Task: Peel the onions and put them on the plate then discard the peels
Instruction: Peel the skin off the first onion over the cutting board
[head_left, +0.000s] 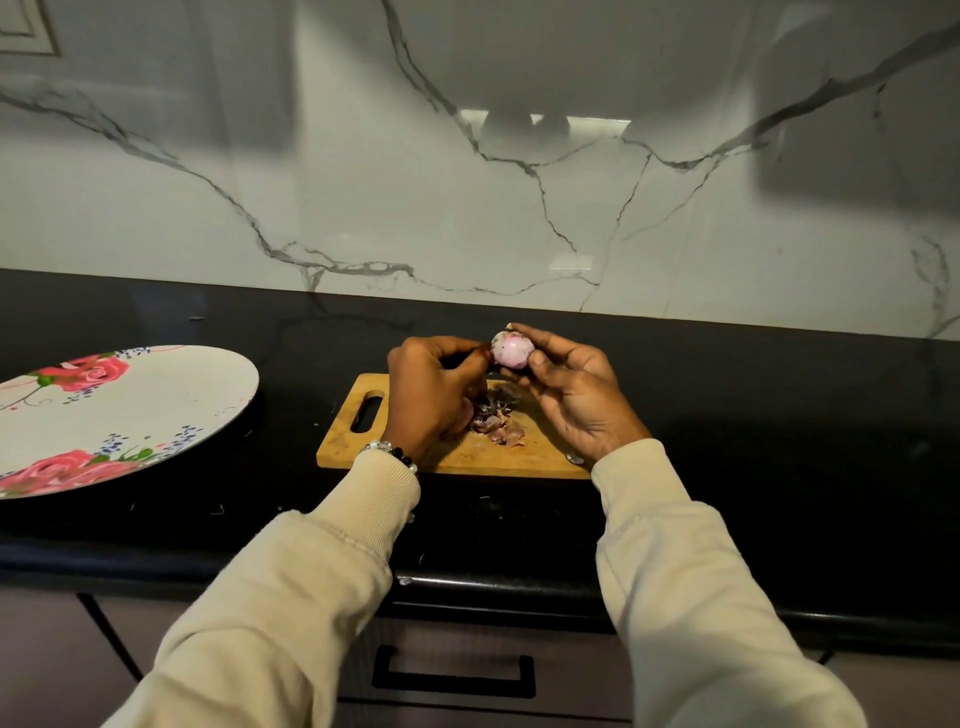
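A: Where is the small pale pink peeled onion (512, 350)?

B: It is in the air above the far edge of the rectangular wooden cutting board (452, 451), between the two hands. The right hand (574, 395) holds it: the thumb presses on its near side and the fingers curl behind it, so this grip is closed around the onion.

A: And the left hand (434, 392)?

B: It is at 9 o'clock from the onion, and its fingers are curled. The fingertips pinch at the left end of the onion, where a little dark skin shows. I cannot tell exactly how much skin it holds.

A: Where are the peels?

B: A small heap of dry purple and brown onion peels (496, 415) lies on the board, under the hands, partly hidden by the left hand. One more piece lies near the right wrist, at the near right part of the board.

A: And the plate?

B: The round white plate with pink roses (156, 395) lies flat on the black glossy desk (753, 415), at 9 o'clock from the board and well apart from it. No onion lies on the part of it that I can see; its left part is cut by the frame.

A: What else?

B: Both arms wear cream sleeves (685, 597), and the left wrist has a bead bracelet (392, 453). Behind the desk stands a white marble wall with grey veins (519, 208).
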